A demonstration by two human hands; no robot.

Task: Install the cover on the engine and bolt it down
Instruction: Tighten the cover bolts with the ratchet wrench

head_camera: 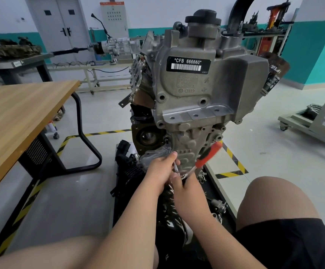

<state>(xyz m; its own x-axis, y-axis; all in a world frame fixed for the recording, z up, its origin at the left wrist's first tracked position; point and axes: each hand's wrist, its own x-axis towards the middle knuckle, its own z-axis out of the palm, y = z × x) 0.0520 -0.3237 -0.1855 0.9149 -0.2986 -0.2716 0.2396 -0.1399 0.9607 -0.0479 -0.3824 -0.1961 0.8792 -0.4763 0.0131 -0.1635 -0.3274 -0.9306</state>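
The engine (196, 55) stands upright beside a wooden bench (22, 113). The cover (191, 140) sits against its lower front. The left hand (160, 168) pinches a thin extension (174, 165) whose tip meets the cover's left edge. The right hand (187, 186) grips the red-handled ratchet (208, 154) near its head.

Counted on site: one grey cast-metal engine (196, 90); one black barcode label (187, 64); one red-handled steel ratchet (208, 154); two bare hands, the left hand (160, 168) and the right hand (186, 188); one wood-topped table (22, 109); one grey double door (61, 26); one pale grey metal cabinet (114, 16).
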